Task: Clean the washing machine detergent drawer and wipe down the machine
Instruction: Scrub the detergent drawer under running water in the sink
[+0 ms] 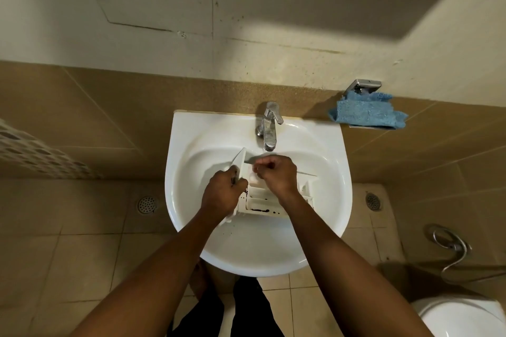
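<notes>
The white detergent drawer (262,200) lies tilted inside the basin of the white sink (336,172), below the chrome faucet (269,126). Dark grime streaks (260,210) mark its near edge. The left hand (223,194) grips the drawer's left wall with curled fingers. The right hand (276,172) sits over the compartments, its fingers curled tight; whether it pinches anything I cannot tell. A blue cloth (367,112) rests on a small wall shelf to the right of the faucet. A toilet (462,317) shows at lower right.
</notes>
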A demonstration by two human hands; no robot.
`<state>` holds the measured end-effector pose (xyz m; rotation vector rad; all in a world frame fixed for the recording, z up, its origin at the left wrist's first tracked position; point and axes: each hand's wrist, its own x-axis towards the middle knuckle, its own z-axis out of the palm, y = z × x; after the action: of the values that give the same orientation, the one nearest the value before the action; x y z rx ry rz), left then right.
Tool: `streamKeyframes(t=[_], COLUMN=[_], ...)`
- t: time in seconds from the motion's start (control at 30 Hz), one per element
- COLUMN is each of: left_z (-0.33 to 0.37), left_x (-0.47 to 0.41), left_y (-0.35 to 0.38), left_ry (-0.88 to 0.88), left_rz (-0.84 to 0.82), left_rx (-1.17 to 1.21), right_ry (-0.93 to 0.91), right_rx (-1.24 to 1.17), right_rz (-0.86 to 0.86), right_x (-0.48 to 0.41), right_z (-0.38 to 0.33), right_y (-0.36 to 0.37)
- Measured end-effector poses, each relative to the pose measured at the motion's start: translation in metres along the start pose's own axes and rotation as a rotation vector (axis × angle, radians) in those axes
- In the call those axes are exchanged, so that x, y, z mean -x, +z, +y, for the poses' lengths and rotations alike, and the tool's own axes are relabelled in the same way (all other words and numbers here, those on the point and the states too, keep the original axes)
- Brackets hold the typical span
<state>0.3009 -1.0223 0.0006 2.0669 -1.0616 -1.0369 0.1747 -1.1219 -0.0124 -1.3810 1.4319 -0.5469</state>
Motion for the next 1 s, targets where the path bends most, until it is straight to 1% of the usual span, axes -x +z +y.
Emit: streamKeyframes(t=[0.07, 0.1, 0.17, 0.27, 0.33, 0.4, 0.47, 0.53, 0.63, 0.7, 0.77, 0.83, 0.9, 0.93, 1.0], left_z=[-0.001, -0.003, -0.005, -0.008, -0.009, -0.009, -0.009, -0.008, -0.007, -0.006, -0.006, -0.005, -0.005, -0.005, -0.007], left_x=[-0.001, -0.002, -0.004, -0.005, -0.006, -0.006, -0.006, -0.005, -0.003, -0.003, -0.003, -0.004, -0.004, -0.004, -0.005], left_y=[0.001, 0.002, 0.003, 0.005, 0.005, 0.006, 0.005, 0.005, 0.003, 0.002, 0.002, 0.002, 0.002, 0.002, 0.004], left_ry=[-0.005, -0.009, -0.008, 0.006, 0.016, 0.031, 0.033, 0.024, 0.024, 0.023, 0.029, 0.03, 0.03, 0.032, 0.037], left_rz=[0.012, 0.014, 0.018, 0.032, 0.045, 0.055, 0.056, 0.039, 0.024, 0.023, 0.026, 0.026, 0.023, 0.022, 0.026], left_rx=[0.001, -0.002, -0.005, -0.011, -0.016, -0.022, -0.019, -0.007, 0.015, 0.024, 0.021, 0.02, 0.018, 0.013, 0.003], right_ry=[0.003, -0.016, -0.054, -0.014, -0.012, -0.054, -0.071, -0.02, 0.109, 0.176, 0.217, 0.224, 0.168, 0.134, 0.108], right_rx=[-0.057, -0.056, 0.03, 0.01, 0.017, 0.038, 0.01, -0.022, -0.008, -0.061, -0.104, -0.134, -0.071, -0.016, 0.085], right_rz=[0.002, -0.01, -0.021, -0.064, -0.027, 0.037, 0.051, 0.009, -0.041, -0.063, -0.038, 0.029, 0.058, 0.04, -0.053], right_x=[0.002, 0.004, 0.008, 0.008, 0.002, -0.002, 0.0, 0.007, 0.012, 0.008, 0.0, -0.003, 0.0, 0.003, 0.006], right_z=[-0.004, -0.004, 0.0, 0.004, 0.0, -0.008, -0.009, -0.002, 0.001, -0.004, -0.009, -0.01, -0.004, -0.001, 0.003], right_y=[0.002, 0.005, 0.01, 0.007, 0.008, 0.012, 0.015, 0.01, 0.0, 0.0, 0.005, 0.011, 0.012, 0.01, 0.003])
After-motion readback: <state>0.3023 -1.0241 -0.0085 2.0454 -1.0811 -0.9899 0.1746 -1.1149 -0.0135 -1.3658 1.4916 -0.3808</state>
